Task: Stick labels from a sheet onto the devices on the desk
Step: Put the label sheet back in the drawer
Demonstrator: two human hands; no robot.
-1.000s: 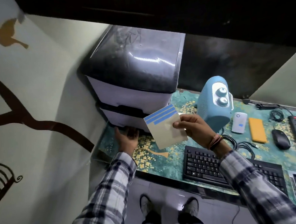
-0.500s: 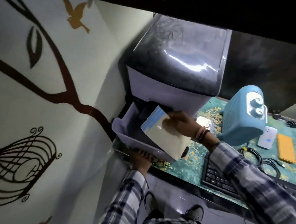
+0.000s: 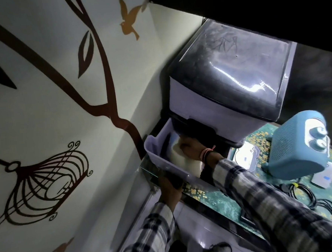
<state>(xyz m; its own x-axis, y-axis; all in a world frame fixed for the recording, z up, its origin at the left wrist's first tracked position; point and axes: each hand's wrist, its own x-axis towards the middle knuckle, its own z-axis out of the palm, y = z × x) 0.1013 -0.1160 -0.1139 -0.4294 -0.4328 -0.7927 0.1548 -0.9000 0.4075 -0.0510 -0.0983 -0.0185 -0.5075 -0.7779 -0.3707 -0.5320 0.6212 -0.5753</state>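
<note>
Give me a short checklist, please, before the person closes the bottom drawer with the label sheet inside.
1. Label sheet fully inside the drawer: not ok, its lower corner rises over the front wall.
2. Right hand out of the drawer: not ok, it rests on the sheet.
3. Left hand at the drawer front: ok.
4. Sheet released: cannot tell, fingers blurred.
5. Blue heater apart from the drawer: ok.
</note>
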